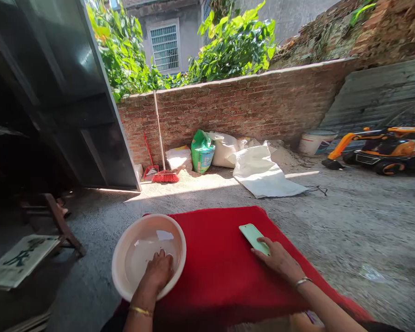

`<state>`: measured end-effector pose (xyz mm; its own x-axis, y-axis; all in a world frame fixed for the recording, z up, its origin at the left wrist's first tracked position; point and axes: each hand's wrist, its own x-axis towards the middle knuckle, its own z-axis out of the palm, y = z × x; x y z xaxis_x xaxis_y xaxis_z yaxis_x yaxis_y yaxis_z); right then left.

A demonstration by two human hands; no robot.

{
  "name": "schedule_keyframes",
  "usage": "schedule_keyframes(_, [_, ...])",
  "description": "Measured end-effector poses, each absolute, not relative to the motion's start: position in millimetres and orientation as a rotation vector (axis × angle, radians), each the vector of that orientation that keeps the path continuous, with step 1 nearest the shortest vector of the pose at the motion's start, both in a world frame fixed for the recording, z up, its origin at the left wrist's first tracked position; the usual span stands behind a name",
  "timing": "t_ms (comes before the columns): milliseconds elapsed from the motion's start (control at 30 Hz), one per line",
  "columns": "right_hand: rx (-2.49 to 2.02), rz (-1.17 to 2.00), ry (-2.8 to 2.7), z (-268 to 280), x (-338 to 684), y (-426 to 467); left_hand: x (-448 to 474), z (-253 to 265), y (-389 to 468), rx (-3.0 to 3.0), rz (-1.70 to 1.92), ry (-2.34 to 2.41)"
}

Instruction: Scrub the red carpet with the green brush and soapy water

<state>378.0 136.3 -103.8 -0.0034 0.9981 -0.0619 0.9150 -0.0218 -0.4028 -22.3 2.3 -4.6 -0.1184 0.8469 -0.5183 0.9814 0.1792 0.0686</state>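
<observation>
Red cloth (214,258) lies under a round, pale, shiny bowl (133,263) on the left. The left hand (159,272) dips inside, fingers bent; I can't tell if they pinch anything. The right hand (280,260) grips the near end of a flat, light green phone (253,236) on the cloth's right side. This looks like a dipping step; lifting the phone would need a snug grip. Far back is a brick wall (256,108).

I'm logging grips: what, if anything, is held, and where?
Right hand: green phone-shaped item, by its near end. Left hand, inside the basin: cannot tell.
</observation>
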Motion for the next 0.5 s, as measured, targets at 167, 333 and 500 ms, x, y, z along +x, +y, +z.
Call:
schedule_keyframes(167, [-2.039,0.458,-2.012,-95,365,121,-27,-9,1,1.688,-0.443,2.031])
schedule_keyframes(333, [-2.111,0.409,-2.023,-75,348,110,-37,-20,1,1.693,-0.496,2.047])
schedule_keyframes(500, [-2.104,0.428,-2.085,-77,344,117,-45,-30,2,1.717,-0.435,2.073])
